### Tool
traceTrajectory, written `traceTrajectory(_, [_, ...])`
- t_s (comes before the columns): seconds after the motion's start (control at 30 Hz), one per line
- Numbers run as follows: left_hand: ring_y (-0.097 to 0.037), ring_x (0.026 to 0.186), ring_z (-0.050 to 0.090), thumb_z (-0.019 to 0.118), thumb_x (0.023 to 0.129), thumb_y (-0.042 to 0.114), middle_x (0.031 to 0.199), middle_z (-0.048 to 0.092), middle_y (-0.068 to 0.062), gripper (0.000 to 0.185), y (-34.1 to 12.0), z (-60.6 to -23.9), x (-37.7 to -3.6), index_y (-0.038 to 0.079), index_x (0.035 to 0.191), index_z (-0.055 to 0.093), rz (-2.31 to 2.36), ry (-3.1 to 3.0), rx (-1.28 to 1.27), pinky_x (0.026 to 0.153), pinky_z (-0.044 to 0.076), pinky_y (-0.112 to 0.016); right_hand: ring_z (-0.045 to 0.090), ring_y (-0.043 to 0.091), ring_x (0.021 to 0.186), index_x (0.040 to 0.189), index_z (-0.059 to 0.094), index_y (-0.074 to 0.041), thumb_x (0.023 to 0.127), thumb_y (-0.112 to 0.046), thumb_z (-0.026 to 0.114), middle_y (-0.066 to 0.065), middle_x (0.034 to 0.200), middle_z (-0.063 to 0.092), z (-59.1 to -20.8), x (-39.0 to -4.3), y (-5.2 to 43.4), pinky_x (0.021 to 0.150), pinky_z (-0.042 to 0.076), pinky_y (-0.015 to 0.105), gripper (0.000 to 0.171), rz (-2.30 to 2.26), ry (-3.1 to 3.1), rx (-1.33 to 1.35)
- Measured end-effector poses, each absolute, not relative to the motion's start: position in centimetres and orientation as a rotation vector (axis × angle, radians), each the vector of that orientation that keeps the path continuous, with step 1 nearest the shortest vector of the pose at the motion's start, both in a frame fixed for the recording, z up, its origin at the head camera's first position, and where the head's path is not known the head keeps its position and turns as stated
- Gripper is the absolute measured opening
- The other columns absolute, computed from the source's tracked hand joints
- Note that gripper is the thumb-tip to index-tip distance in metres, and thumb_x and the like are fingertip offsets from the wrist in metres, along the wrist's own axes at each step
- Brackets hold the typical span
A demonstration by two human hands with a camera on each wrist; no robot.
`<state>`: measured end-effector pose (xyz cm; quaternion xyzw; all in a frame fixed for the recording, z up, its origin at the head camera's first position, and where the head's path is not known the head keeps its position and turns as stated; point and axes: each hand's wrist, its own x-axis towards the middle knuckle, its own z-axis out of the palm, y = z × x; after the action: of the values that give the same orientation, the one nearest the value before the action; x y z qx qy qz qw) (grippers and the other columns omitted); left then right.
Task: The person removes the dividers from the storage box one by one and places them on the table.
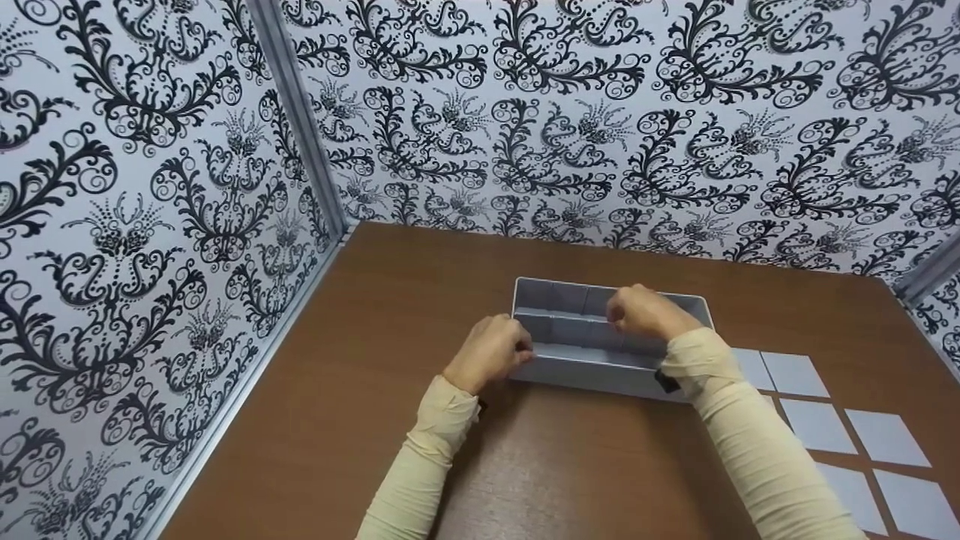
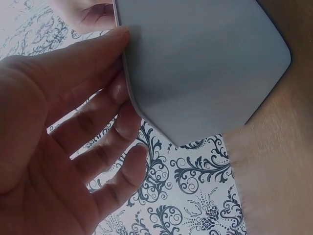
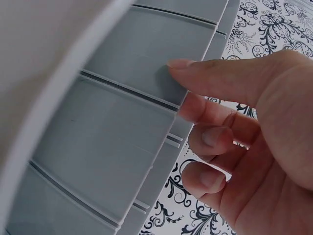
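A long grey plastic bin (image 1: 592,376) stands on the brown table, with a lengthwise divider (image 1: 564,330) inside it. At the bin's near left corner, my left hand (image 1: 491,349) pinches the rim. In the left wrist view the thumb (image 2: 93,53) lies on the outside of the grey wall (image 2: 200,68), and the fingers curl behind it. My right hand (image 1: 651,312) reaches over the bin and pinches the top edge of the divider. The right wrist view shows the thumb (image 3: 215,76) on the near face of the divider panel (image 3: 102,142), with fingertips on its far side.
Several white square cards (image 1: 817,426) lie in rows on the table to the right of the bin. Black-and-white patterned walls (image 1: 570,127) rise behind and on the left, joined by a metal corner post (image 1: 300,112).
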<state>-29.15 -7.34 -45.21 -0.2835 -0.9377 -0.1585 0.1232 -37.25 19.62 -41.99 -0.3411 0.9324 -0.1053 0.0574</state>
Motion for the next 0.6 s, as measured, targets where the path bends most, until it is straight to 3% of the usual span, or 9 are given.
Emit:
traceTrajectory(0.3, [-0.014,0.066,0.066,0.079,0.082,0.023,0.073,0.073,0.006,0.010,-7.10,-45.50,-29.12,0.019,0.073,0.079,-0.427,-2.699,-0.818,0.062,0.052,-0.034,0.065,0.023,0.072,0.076,0.073,-0.005,0.072,0.009,0.059,0.006,0.077,0.071,-41.47,-37.01,19.48,0.068,0.055,0.040,0.020,-0.267,2.813,-0.973])
traceTrajectory(0.6, [-0.017,0.077,0.067,0.080,0.081,0.025,0.080,0.074,0.004,0.007,-6.97,-45.48,-28.75,0.019,0.079,0.081,-0.391,-2.686,-0.765,0.068,0.053,-0.035,0.065,0.024,0.071,0.073,0.072,-0.007,0.072,0.008,0.058,0.004,0.075,0.069,-41.12,-37.02,19.49,0.067,0.055,0.043,0.020,-0.228,2.847,-0.982])
